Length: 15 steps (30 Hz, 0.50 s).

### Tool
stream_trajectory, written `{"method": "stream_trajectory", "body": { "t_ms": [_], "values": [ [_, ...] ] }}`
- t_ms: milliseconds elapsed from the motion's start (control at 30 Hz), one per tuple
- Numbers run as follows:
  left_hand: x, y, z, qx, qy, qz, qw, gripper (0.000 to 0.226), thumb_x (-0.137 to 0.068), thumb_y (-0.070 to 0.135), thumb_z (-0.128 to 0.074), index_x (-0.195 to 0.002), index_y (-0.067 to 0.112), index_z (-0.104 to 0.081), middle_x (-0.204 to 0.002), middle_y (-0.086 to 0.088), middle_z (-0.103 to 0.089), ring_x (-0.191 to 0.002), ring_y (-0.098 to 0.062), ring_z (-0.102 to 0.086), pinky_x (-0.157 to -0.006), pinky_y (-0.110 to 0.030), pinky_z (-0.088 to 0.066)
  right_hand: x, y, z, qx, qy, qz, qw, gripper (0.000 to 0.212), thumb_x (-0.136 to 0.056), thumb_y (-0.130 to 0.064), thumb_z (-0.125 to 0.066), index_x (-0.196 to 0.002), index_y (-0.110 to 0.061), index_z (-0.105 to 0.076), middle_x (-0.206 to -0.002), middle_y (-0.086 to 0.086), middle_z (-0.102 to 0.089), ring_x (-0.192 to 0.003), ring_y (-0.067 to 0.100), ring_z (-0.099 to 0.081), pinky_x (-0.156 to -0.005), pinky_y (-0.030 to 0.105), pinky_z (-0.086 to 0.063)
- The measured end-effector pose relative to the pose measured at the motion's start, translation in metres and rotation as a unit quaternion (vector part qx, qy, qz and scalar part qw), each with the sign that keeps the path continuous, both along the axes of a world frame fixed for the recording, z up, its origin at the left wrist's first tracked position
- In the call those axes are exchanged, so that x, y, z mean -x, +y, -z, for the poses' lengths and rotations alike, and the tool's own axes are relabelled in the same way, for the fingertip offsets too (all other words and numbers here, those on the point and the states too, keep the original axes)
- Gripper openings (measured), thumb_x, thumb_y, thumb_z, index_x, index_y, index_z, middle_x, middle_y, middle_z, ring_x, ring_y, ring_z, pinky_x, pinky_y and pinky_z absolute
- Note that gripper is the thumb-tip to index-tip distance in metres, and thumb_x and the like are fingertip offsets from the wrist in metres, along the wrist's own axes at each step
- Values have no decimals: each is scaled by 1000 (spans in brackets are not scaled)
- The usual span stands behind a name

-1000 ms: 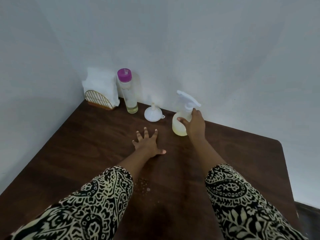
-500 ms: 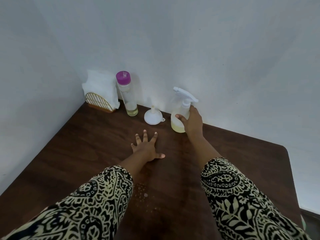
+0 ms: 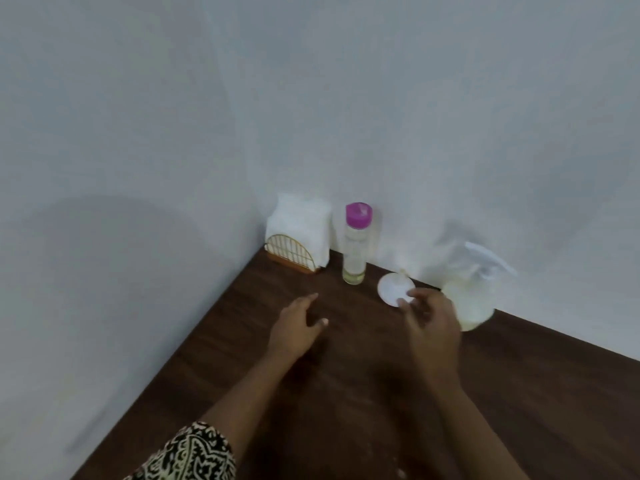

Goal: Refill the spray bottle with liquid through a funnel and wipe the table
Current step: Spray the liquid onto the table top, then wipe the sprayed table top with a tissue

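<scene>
Right, spray bottle point(image 3: 469, 303) at the wall, pale yellowish liquid inside, funnel point(image 3: 391, 289) beside it; pink-capped bottle point(image 3: 355, 254) holds a shallow yellow layer. Left hand point(image 3: 298, 329) and right hand point(image 3: 434, 330) are loose-fingered, gripping nothing.

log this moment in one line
left hand open over table | right hand open at funnel, contact unclear | spray bottle on table, unheld
</scene>
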<state>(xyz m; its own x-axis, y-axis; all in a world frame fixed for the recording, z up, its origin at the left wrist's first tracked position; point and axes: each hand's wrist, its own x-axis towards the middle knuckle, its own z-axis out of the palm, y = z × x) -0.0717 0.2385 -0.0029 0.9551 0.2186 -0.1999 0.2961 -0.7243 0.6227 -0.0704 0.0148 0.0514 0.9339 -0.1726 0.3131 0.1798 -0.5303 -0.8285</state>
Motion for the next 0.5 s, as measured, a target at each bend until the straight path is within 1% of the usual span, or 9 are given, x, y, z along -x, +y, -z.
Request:
{"method": "stream_trajectory", "body": {
  "t_ms": [100,167,233,333,400,467,500],
  "values": [
    [-19,78,5,-78,6,-23,997,61,-90,33,-63,-145,27,-37,-151,0,-39,-138,-23,-35,-109,-41,-37,-29,81,-1,66,0,-81,995,13,-84,-18,-69,-97,-17,-65,-92,-4,-63,-90,13,-56,-74,23,-42],
    [-27,114,11,-128,24,-12,991,60,-92,32,-60,-147,25,-35,-154,-2,-33,-140,-25,-30,-112,-42,-34,-54,123,-1,105,19,-107,989,15,-85,-18,-67,-101,-17,-66,-97,-2,-63,-93,14,-54,-73,22,-38],
    [-34,142,21,-160,31,6,987,58,-94,32,-56,-148,26,-34,-156,-1,-30,-141,-25,-29,-112,-43,-34,-82,158,0,140,34,-116,983,18,-87,-18,-63,-105,-18,-66,-100,-2,-62,-98,15,-54,-71,21,-36],
    [-40,160,32,-148,38,30,988,54,-98,35,-48,-149,26,-32,-158,0,-26,-140,-25,-29,-110,-42,-36,-118,195,1,192,50,-125,972,23,-90,-26,-60,-113,-21,-62,-109,-2,-59,-107,16,-52,-73,25,-43],
    [-42,164,37,-143,29,39,989,53,-100,36,-44,-150,25,-31,-158,-1,-23,-141,-24,-27,-111,-41,-35,-139,217,0,230,62,-134,962,30,-90,-31,-60,-118,-20,-59,-115,-1,-57,-112,17,-49,-77,30,-48],
    [-42,162,42,-166,19,47,985,53,-101,36,-40,-151,24,-27,-159,-3,-21,-144,-24,-24,-114,-39,-30,-156,235,-1,274,82,-139,948,36,-89,-35,-60,-121,-19,-57,-119,0,-54,-116,18,-47,-78,34,-49],
    [-41,160,44,-174,18,47,983,53,-102,36,-38,-152,24,-25,-160,-3,-20,-145,-24,-22,-116,-39,-27,-161,242,-1,296,89,-136,941,35,-90,-35,-60,-120,-18,-57,-118,1,-53,-116,19,-46,-77,35,-49]
  ]
}}
